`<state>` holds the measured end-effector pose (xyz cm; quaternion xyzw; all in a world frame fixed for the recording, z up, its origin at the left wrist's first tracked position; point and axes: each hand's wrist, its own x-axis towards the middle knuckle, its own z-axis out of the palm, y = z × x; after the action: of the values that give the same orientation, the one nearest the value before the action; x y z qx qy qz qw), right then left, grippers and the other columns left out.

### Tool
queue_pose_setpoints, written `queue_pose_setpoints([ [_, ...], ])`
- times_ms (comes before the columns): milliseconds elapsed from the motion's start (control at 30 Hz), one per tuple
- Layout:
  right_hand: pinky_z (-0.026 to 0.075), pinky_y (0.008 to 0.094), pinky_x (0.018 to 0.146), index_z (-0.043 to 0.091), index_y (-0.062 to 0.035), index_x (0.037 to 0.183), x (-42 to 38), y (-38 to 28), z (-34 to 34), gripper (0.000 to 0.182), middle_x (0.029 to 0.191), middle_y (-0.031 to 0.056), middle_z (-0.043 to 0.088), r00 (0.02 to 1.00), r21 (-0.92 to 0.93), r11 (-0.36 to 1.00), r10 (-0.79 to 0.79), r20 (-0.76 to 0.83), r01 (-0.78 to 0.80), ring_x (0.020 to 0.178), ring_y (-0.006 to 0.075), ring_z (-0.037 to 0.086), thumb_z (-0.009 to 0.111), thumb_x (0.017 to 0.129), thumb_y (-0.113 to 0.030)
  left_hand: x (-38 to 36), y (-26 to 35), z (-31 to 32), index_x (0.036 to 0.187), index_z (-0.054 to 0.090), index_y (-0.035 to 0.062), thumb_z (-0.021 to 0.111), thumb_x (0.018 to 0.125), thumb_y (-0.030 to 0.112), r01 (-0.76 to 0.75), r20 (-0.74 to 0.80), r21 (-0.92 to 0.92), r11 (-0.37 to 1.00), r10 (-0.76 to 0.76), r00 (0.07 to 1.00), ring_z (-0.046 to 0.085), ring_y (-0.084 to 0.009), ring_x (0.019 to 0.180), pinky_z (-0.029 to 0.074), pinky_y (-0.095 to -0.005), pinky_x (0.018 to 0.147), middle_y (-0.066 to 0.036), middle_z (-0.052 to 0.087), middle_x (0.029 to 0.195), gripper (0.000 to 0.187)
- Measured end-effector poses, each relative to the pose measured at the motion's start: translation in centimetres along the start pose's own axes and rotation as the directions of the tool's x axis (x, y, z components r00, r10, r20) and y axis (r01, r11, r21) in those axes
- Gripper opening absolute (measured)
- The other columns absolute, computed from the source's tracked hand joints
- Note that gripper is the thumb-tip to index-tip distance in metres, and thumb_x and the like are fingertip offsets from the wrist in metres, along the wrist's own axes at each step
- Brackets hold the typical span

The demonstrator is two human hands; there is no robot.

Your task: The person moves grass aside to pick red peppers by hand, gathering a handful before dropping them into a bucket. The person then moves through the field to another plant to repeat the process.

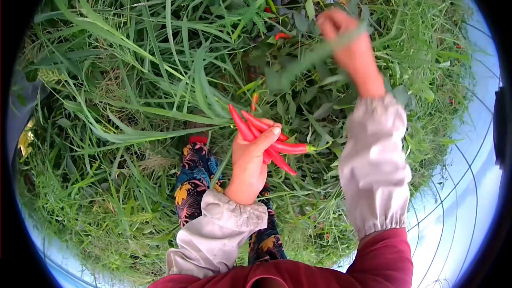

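Note:
A bunch of several long red chili peppers (290, 148) is clasped in my left hand (249, 162), with the thumb pressed across them. Their tips and one green stem stick out on both sides of the fist. Up and to the right, my right hand (349, 45) is raised over the plants and smeared by motion. Its fingers look bent, but whether they hold anything I cannot tell. A blurred grass blade (320, 56) crosses in front of that wrist. Nearest to this hand, a red-orange chili pepper (282, 36) hangs among the dark leaves.
Tall grass (133, 53) grows thick on the left and mixes with the leafy pepper plants (320, 96). A smaller orange pepper (255, 101) shows just above my left hand. My patterned trouser leg (192, 184) stands in the grass below.

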<state>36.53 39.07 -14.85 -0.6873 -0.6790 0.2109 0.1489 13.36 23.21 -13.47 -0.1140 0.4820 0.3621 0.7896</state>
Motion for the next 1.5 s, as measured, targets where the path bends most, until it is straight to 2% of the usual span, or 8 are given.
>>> queue_pose_setpoints([
  [133,0.051,0.0439,0.083,0.069,-0.0071,0.099,4.1,12.9,1.4,0.046,0.097,0.0214,0.067,0.887,-0.539,0.818,0.385,0.255,-0.200,0.090,0.0385,0.065,0.053,0.086,-0.048,-0.1,-0.2,-0.2,0.100,0.058,0.0030,0.066,0.083,-0.001,0.008,0.000,0.028,1.000,-0.008,1.000,0.063,-0.0183,0.087,0.051,-0.0328,0.081,-0.010,0.065,0.097,0.019],
  [200,0.045,0.0467,0.096,0.070,-0.0128,0.107,0.9,15.7,1.9,0.054,0.121,0.0191,0.061,0.598,-0.655,0.742,0.591,0.542,-0.139,0.111,0.0358,0.059,0.053,0.084,-0.058,-0.1,-0.4,-0.2,0.099,0.059,0.0028,0.068,0.082,-0.001,0.012,-0.003,0.021,1.000,-0.012,1.000,0.063,-0.0173,0.086,0.050,-0.0314,0.080,-0.009,0.065,0.095,0.020],
  [267,0.035,0.0532,0.105,0.071,-0.0163,0.109,-6.6,14.7,2.0,0.057,0.141,0.0150,0.046,0.792,-0.712,0.701,0.450,0.414,-0.026,0.129,0.0343,0.044,0.053,0.082,-0.063,-0.1,-0.8,-0.2,0.098,0.060,0.0026,0.070,0.080,-0.001,0.029,-0.003,0.015,0.999,-0.029,1.000,0.063,-0.0164,0.085,0.050,-0.0300,0.079,-0.008,0.065,0.093,0.020],
  [500,0.031,0.0554,0.105,0.066,-0.0042,0.105,-30.7,14.6,-7.4,0.040,0.146,0.0165,0.037,0.810,-0.662,0.744,0.329,0.485,0.094,0.129,0.0358,0.040,0.061,0.082,-0.037,-0.1,-2.1,0.1,0.099,0.060,0.0023,0.067,0.082,-0.001,0.032,0.024,0.117,0.993,-0.035,0.999,0.064,-0.0194,0.086,0.051,-0.0327,0.080,-0.012,0.066,0.097,0.018],
  [567,0.027,0.0537,0.108,0.062,-0.0036,0.109,-34.3,16.9,-7.4,0.042,0.150,0.0151,0.032,0.640,-0.505,0.744,0.652,0.405,-0.438,0.131,0.0353,0.038,0.061,0.083,-0.037,0.1,-2.8,0.2,0.098,0.060,0.0017,0.066,0.082,-0.002,0.034,0.035,0.165,0.986,-0.040,0.999,0.064,-0.0195,0.084,0.052,-0.0329,0.079,-0.012,0.067,0.097,0.018],
  [767,0.022,0.0523,0.112,0.058,-0.0059,0.119,-34.2,18.4,-0.2,0.048,0.154,0.0144,0.023,0.778,-0.703,0.709,0.468,0.419,-0.048,0.142,0.0324,0.021,0.060,0.084,-0.039,0.1,-3.9,-0.1,0.098,0.060,0.0021,0.068,0.081,-0.001,0.080,0.035,0.228,0.970,-0.090,0.995,0.064,-0.0184,0.084,0.052,-0.0327,0.079,-0.011,0.066,0.095,0.019],
  [867,0.021,0.0543,0.113,0.048,-0.0047,0.131,-34.1,19.0,0.4,0.059,0.150,0.0208,0.027,0.655,-0.743,0.669,0.564,0.503,-0.006,0.141,0.0380,0.020,0.061,0.085,-0.039,0.1,-3.9,-0.3,0.098,0.060,0.0020,0.069,0.081,-0.001,0.081,0.049,0.236,0.968,-0.095,0.994,0.064,-0.0184,0.084,0.052,-0.0324,0.079,-0.010,0.066,0.094,0.019],
  [1500,0.020,0.0518,0.113,0.054,-0.0070,0.127,-32.6,16.5,-0.4,0.053,0.152,0.0148,0.026,0.708,-0.744,0.666,0.556,0.436,-0.064,0.142,0.0330,0.019,0.059,0.086,-0.040,0.3,-3.6,0.4,0.095,0.059,0.0001,0.069,0.078,-0.002,0.150,0.051,0.298,0.943,-0.172,0.984,0.065,-0.0201,0.078,0.053,-0.0319,0.073,-0.011,0.066,0.089,0.019],
])
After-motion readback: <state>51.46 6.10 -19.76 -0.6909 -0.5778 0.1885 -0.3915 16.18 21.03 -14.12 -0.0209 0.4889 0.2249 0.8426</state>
